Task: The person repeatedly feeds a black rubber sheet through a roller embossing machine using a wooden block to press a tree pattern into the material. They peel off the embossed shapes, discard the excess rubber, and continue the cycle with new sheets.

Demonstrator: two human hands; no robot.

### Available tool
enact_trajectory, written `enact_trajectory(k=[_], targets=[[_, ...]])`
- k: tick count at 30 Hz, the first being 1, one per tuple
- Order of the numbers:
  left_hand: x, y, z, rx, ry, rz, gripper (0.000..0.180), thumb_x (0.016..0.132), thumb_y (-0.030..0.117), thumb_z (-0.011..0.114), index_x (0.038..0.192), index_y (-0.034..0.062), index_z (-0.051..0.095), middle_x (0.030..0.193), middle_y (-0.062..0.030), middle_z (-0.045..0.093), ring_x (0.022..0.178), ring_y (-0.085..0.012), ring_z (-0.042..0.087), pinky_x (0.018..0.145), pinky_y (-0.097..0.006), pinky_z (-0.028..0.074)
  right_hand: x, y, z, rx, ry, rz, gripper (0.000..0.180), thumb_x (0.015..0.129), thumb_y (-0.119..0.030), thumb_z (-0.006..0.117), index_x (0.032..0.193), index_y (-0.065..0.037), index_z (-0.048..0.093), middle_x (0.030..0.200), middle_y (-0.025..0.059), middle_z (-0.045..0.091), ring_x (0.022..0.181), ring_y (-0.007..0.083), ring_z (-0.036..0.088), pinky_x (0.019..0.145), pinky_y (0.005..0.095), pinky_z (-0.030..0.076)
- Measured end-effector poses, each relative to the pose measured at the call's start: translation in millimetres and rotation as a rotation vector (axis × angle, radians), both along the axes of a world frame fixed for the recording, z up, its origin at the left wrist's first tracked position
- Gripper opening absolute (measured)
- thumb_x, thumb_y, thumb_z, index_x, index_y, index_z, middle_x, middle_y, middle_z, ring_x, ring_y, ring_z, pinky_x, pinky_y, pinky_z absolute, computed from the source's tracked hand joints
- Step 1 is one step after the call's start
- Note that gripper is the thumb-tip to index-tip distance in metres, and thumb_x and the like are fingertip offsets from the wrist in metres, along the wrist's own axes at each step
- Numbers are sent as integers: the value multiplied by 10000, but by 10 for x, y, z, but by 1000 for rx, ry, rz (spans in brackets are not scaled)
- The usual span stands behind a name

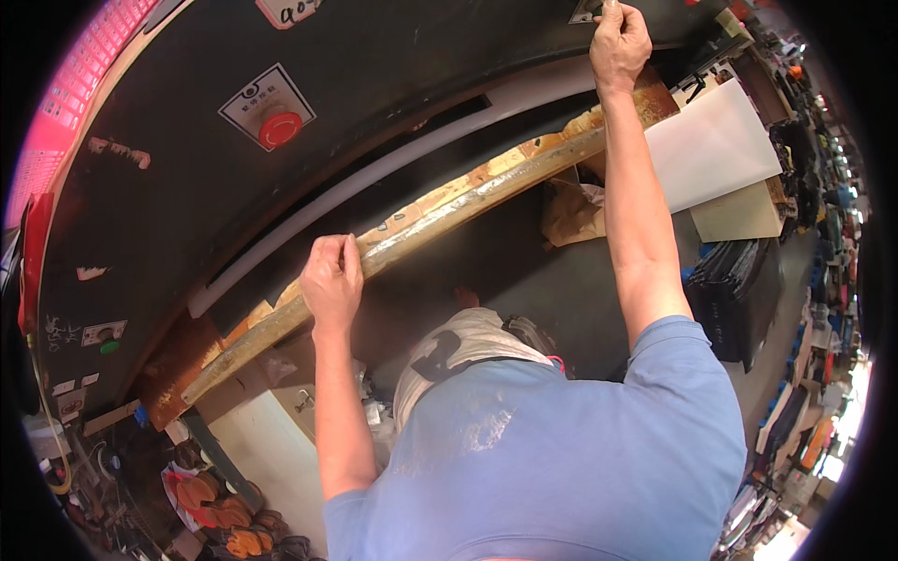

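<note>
My left hand (333, 280) is closed, fingers curled and thumb up, at the front edge of a long bar (468, 198) faced with worn, patchy yellow-brown covering. Whatever its fingers may hold is hidden. Stretched far forward, my right hand (621, 49) is closed too, thumb against fingers, in front of the dark machine panel (393, 56). A small labelled plate (586, 11) shows just beside its fingertips, partly cut off by the picture's edge. I cannot make out anything in that pinch. A pale strip (374, 170) runs behind the bar in a dark slot.
On the panel sit a red push button (280, 127) and a green one (109, 346). White sheet material (711, 145) lies at the right, above a dark stack (734, 290). Brown pieces (224, 510) are heaped at lower left. A pink basket (84, 84) stands far left.
</note>
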State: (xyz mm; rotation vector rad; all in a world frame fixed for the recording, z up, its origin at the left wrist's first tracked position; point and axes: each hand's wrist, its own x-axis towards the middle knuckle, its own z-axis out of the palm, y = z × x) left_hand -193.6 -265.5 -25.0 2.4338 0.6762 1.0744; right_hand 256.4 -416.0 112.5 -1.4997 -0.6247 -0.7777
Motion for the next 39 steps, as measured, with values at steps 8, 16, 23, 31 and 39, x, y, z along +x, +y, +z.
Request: enact_trajectory(k=[8,16,23,31,39], targets=[[6,-91,12,77,84,91,208,964,168,752,821,32,686,803,-177,687,701,-382,679,634,-469,541,-168,-873,-222,-253,42,14,294,1008,-256,729,867,1,712,710,97,678,649,174,585,653,362,502],[54,-76,57,44,115,107,215,964,181,750,820,33,688,815,-177,693,724,-394,685,655,-475,550,-923,-601,-1543,-485,54,-66,225,950,-239,744,785,-96,690,728,44,673,723,279,654,722,418,463],[41,-31,-12,64,128,95,227,967,213,749,839,28,716,838,-184,703,750,-405,691,688,-482,555,-824,-633,-1601,-566,114,-64,262,966,-306,730,793,-112,701,751,30,689,748,265,662,813,401,453],[62,-132,-35,65,113,202,303,982,252,753,815,4,705,799,-195,695,732,-389,680,689,-456,532,-818,-655,-1643,-613,12,3,236,988,-282,713,820,-117,695,783,23,688,779,249,658,874,404,440],[-120,-574,-91,61,83,258,320,969,167,775,748,-4,619,720,-152,614,645,-321,613,621,-420,479,-1169,-1082,-1511,-675,42,147,187,970,-228,740,843,-110,672,775,19,653,752,242,636,887,408,419]])
